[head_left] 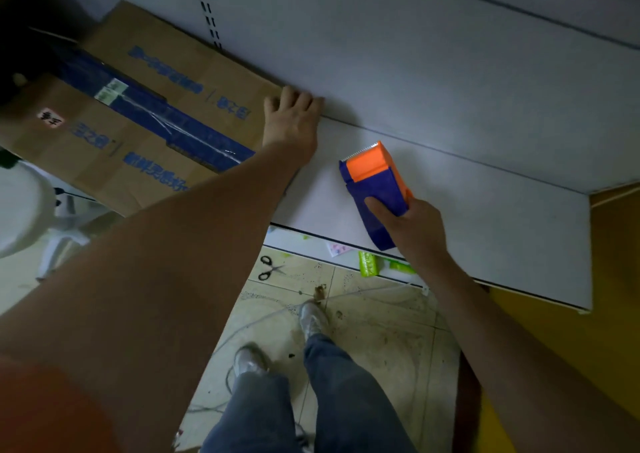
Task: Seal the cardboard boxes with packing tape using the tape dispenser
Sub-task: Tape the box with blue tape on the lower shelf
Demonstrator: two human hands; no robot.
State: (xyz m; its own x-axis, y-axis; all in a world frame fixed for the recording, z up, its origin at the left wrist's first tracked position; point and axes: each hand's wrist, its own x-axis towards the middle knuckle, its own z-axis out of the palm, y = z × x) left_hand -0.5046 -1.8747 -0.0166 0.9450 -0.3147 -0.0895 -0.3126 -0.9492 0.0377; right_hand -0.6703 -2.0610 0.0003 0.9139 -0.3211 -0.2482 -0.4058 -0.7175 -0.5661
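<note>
Left hand [292,120] on box [166,113] corner, right hand [412,224] gripping dispenser [375,182]

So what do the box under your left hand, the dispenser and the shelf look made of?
The box looks like brown matte cardboard, with printed blue lettering and a glossy blue tape strip on its seam. The dispenser looks like moulded plastic, orange and blue, smooth. The shelf is white, smooth and matte; painted metal or laminate, I cannot tell.
</note>
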